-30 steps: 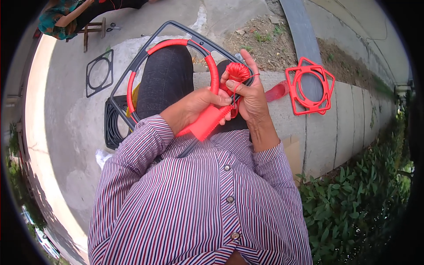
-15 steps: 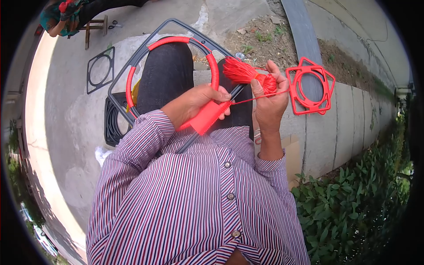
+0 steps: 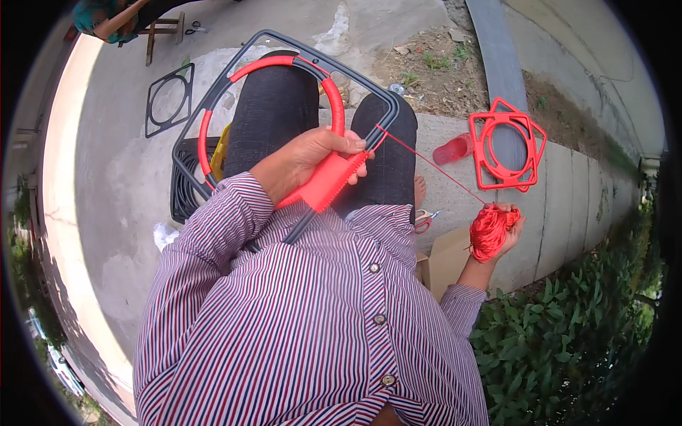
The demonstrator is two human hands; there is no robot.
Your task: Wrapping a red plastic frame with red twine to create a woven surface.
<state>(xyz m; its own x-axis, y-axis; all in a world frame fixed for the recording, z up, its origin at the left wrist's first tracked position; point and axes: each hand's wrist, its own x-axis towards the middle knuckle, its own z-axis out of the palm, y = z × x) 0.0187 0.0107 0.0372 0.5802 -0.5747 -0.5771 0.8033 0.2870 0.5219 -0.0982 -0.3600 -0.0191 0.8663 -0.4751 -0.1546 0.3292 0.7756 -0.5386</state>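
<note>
While L hand (image 3: 312, 157) gripped red wrap (image 3: 325, 188) on blk frame (image 3: 302, 226), mid-pic, R hand (image 3: 511, 241) clutched red cord bundle (image 3: 489, 233), rt of ctr.
Taut strand (image 3: 433, 165) ran diag. from blk frame to bundle; scissors (image 3: 423, 226) lay left of it, stacked red frames (image 3: 490, 177) upper rt.

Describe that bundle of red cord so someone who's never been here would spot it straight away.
Start at the striped shirt and follow its right sleeve out to the right hand. The red bundle is held there. Unlike the flat red frames nearby, it's a rounded clump of strands, one running to the black frame the left hand holds.
</note>
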